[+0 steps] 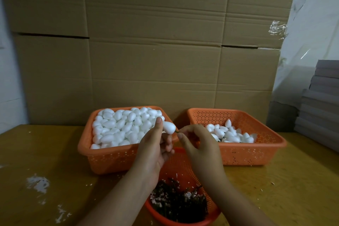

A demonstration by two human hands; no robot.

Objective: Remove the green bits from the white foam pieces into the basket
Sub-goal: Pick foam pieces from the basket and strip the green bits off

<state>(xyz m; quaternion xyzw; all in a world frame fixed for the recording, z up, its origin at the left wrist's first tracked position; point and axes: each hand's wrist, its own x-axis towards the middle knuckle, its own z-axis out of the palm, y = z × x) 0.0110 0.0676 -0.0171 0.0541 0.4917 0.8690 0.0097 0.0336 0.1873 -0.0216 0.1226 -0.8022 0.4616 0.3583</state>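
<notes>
green bit [177,131], a short stem, is projecting from the narrow end of one white foam piece [169,127], and both are being held above the near basket [180,163], the landmark for all positions given. risk, as a judgement: the stem is thin and may be snapping if pulled at an angle, leaving a stub in the foam; the soft foam may be crumbling under a hard squeeze, adding to the white crumbs lying among the dark stems in the near basket; a stem freed too far forward may be falling outside that basket. the left hand [156,150] is grasping the foam piece between raised thumb and curled fingers, wrist above the basket's left rim. the right hand [199,145] is pinching the stem between thumb and forefinger tips, its other fingers curled, wrist above the basket's right side. beyond and left of it a full basket [102,158] is holding many foam pieces; beyond and right a sparser basket [256,150] is holding few.
</notes>
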